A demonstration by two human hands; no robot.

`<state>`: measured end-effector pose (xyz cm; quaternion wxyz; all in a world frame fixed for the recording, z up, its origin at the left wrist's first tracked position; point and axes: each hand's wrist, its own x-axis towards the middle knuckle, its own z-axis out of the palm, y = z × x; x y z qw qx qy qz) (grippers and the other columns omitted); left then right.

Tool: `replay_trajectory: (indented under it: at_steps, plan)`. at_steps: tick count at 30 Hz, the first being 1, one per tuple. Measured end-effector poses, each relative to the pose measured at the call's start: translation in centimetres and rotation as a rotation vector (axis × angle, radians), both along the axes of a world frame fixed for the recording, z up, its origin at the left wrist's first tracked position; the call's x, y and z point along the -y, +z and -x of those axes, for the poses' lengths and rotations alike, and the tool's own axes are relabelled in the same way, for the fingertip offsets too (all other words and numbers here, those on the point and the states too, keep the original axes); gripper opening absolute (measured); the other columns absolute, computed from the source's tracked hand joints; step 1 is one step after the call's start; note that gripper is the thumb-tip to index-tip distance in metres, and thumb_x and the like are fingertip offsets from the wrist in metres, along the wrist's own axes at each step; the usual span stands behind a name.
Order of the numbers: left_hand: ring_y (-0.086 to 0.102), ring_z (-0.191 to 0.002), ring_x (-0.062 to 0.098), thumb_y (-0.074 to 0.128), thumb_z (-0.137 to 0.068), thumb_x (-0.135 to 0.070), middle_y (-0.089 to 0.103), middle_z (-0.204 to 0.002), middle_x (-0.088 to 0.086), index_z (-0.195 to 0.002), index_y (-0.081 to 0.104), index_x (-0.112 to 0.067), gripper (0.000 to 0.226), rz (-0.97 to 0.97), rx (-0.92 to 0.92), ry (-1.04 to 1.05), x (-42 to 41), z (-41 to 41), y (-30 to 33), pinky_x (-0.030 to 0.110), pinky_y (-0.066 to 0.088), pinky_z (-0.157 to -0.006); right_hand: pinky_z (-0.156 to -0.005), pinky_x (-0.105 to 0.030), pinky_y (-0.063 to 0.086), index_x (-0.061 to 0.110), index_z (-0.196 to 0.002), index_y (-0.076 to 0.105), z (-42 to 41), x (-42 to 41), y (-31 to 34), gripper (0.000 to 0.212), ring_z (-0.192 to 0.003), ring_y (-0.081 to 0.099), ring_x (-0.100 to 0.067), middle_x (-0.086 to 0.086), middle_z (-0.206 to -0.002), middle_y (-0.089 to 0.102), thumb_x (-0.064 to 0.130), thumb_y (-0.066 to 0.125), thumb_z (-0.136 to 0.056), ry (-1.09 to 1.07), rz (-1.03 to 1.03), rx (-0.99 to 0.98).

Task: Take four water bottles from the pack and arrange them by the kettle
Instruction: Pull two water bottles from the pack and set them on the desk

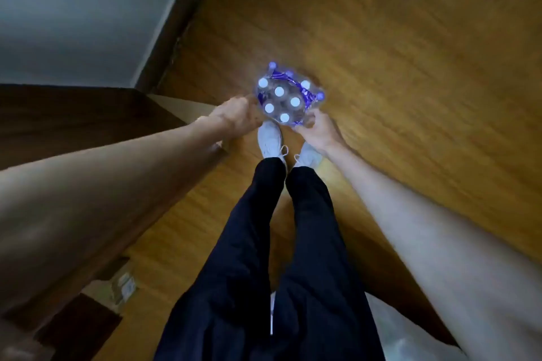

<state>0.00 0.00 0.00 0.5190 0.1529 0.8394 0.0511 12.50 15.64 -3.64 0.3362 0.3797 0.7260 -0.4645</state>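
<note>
A shrink-wrapped pack of water bottles (286, 97) stands on the wooden floor just ahead of my feet. I look straight down on several white caps inside clear and blue plastic film. My left hand (237, 114) grips the wrap at the pack's left side. My right hand (318, 130) holds the wrap at the pack's near right corner. The picture is blurred, so the exact finger hold is unclear. No kettle is in view.
A dark wooden cabinet (73, 114) runs along the left, with a grey wall (88, 9) and dark skirting behind it. My white shoes (271, 141) stand just behind the pack. A cardboard box (117, 287) sits at lower left. Wooden floor (410, 67) spreads to the right.
</note>
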Motion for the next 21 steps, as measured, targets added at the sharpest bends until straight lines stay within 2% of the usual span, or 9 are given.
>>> replay_trajectory:
  at_steps: [2, 5, 9, 11, 13, 15, 17, 21]
  plan:
    - [0.060, -0.113, 0.033, 0.058, -0.094, -0.029, 0.060, -0.130, 0.014, -0.133, 0.051, -0.014, 0.042, 0.022, -0.037, 0.018, -1.3, 0.8, -4.5, 0.043, 0.051, -0.096, -0.091, -0.036, 0.051, 0.012, -0.124, 0.058, 1.2, -0.1, -4.1, 0.042, -0.110, 0.064, -0.027, -0.008, -0.119, 0.069, 0.026, 0.071, -0.086, -0.044, -0.010, -0.012]
    - [0.063, -0.103, 0.036, 0.055, -0.094, -0.028, 0.065, -0.118, 0.018, -0.125, 0.053, -0.011, 0.036, 0.050, -0.052, -0.013, -2.5, 1.6, -11.9, 0.045, 0.054, -0.090, -0.085, -0.032, 0.047, 0.013, -0.126, 0.058, 2.1, 0.2, -10.6, 0.042, -0.110, 0.064, -0.028, -0.007, -0.120, 0.068, 0.024, 0.068, -0.086, -0.027, -0.042, -0.011]
    - [0.059, -0.115, 0.039, 0.056, -0.093, -0.025, 0.058, -0.130, 0.020, -0.134, 0.047, -0.009, 0.046, 0.044, -0.086, -0.027, -3.5, 2.1, -20.5, 0.043, 0.049, -0.092, -0.092, -0.038, 0.050, 0.013, -0.130, 0.057, 2.9, 0.7, -17.9, 0.043, -0.116, 0.060, -0.031, -0.011, -0.128, 0.064, 0.019, 0.062, -0.087, -0.027, -0.116, -0.041]
    - [0.056, -0.120, 0.039, 0.056, -0.092, -0.025, 0.053, -0.137, 0.020, -0.144, 0.038, -0.009, 0.057, 0.029, -0.094, -0.044, -4.1, 1.5, -23.8, 0.044, 0.048, -0.096, -0.085, -0.037, 0.049, 0.014, -0.130, 0.055, 2.9, 1.1, -20.8, 0.042, -0.114, 0.060, -0.034, -0.013, -0.126, 0.063, 0.019, 0.059, -0.089, 0.003, -0.144, -0.038]
    - [0.055, -0.121, 0.041, 0.056, -0.092, -0.023, 0.049, -0.141, 0.022, -0.147, 0.032, -0.009, 0.062, 0.013, -0.128, -0.089, -4.7, 0.8, -26.7, 0.046, 0.047, -0.096, -0.075, -0.033, 0.040, 0.014, -0.131, 0.053, 2.9, 1.4, -23.3, 0.041, -0.113, 0.059, -0.037, -0.016, -0.125, 0.062, 0.021, 0.058, -0.092, 0.058, -0.190, -0.041]
    - [0.052, -0.124, 0.042, 0.057, -0.093, -0.020, 0.039, -0.147, 0.023, -0.147, 0.029, -0.010, 0.062, 0.019, -0.182, -0.121, -5.1, 0.3, -28.8, 0.048, 0.046, -0.096, -0.072, -0.033, 0.037, 0.012, -0.131, 0.051, 3.0, 1.8, -24.8, 0.040, -0.112, 0.060, -0.039, -0.020, -0.123, 0.062, 0.023, 0.059, -0.093, 0.127, -0.248, -0.060]
    - [0.052, -0.124, 0.043, 0.055, -0.094, -0.019, 0.037, -0.147, 0.022, -0.147, 0.029, -0.011, 0.059, 0.029, -0.220, -0.105, -5.4, 0.1, -30.2, 0.049, 0.047, -0.095, -0.073, -0.038, 0.043, 0.009, -0.130, 0.048, 3.4, 2.1, -26.1, 0.040, -0.110, 0.061, -0.041, -0.022, -0.119, 0.064, 0.021, 0.060, -0.093, 0.170, -0.301, -0.087]
    - [0.060, -0.112, 0.041, 0.058, -0.093, -0.016, 0.049, -0.135, 0.022, -0.142, 0.032, -0.008, 0.056, 0.020, -0.269, -0.088, -5.8, 0.4, -31.0, 0.049, 0.051, -0.088, -0.082, -0.047, 0.050, 0.008, -0.129, 0.045, 4.6, 2.0, -27.4, 0.045, -0.107, 0.063, -0.043, -0.025, -0.113, 0.067, 0.019, 0.063, -0.088, 0.192, -0.390, -0.100]
